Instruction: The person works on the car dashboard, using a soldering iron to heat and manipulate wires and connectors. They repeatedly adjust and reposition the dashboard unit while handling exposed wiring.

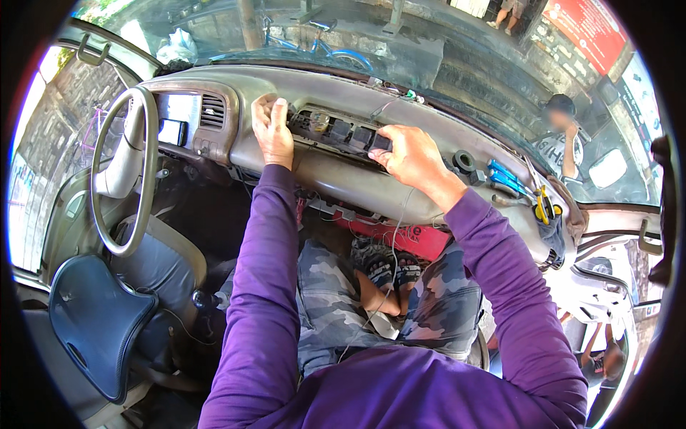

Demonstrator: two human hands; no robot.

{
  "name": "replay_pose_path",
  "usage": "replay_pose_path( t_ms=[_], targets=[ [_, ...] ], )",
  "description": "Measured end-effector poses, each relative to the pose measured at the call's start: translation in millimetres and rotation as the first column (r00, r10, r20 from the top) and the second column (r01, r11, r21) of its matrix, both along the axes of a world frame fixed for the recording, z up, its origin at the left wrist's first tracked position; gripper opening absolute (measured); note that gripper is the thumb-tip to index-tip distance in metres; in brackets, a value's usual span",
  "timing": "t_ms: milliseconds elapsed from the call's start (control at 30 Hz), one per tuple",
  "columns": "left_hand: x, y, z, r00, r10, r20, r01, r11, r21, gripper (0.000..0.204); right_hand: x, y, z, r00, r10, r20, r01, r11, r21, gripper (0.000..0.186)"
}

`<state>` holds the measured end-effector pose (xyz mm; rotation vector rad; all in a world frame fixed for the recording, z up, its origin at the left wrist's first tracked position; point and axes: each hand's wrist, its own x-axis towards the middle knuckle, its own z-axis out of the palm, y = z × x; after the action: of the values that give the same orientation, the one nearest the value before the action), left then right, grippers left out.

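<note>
Head view. Strip [340, 131]: long, narrow and dark, set in a slot in the upper face of the dash [343, 170], ahead of the person. Its surface is uneven: squarish dark blocks in a row, one pale roundish part towards the left, dull metal-like edging along the slot.

Right hand [421, 159]: thumb and fingers pinch a small dark block [381, 142] at the strip's right end. Left hand [272, 130]: fingers curled, beside the strip's left end; cannot tell whether it grasps anything.

Materials: dash smooth, grey-brown, rounded, with a slight sheen. Steering wheel [152, 161] a thin, pale ring. Blue-handled pliers [506, 179], a yellow-black tool [546, 207] and a dark ring [463, 160] lie on the dash, right of the right hand. Thin pale wire [394, 261] hangs in front of the dash, over the lap.

Edges and room: windscreen [429, 61] slopes beyond the dash's far edge; tools crowd the right side; steering wheel stands well left of the left hand; open space above the lap, between the forearms.
</note>
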<state>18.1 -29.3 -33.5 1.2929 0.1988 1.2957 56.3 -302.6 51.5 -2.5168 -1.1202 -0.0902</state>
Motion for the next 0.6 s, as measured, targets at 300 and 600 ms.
replay_pose_path(
  t_ms=[300, 600],
  targets=[
    [-1.2, -93.7, -12.9, 0.922, -0.366, -0.123, 0.288, 0.865, -0.412, 0.12, 4.9, -12.5, -23.9, 0.999, -0.035, -0.024, 0.041, 0.957, 0.287, 0.048],
    [33.8, -133.5, 9.1, 0.944, -0.303, 0.132, 0.329, 0.817, -0.474, 0.116, -9.3, -23.7, -1.5, 0.991, -0.068, -0.113, 0.092, 0.972, 0.218, 0.04]
  ],
)
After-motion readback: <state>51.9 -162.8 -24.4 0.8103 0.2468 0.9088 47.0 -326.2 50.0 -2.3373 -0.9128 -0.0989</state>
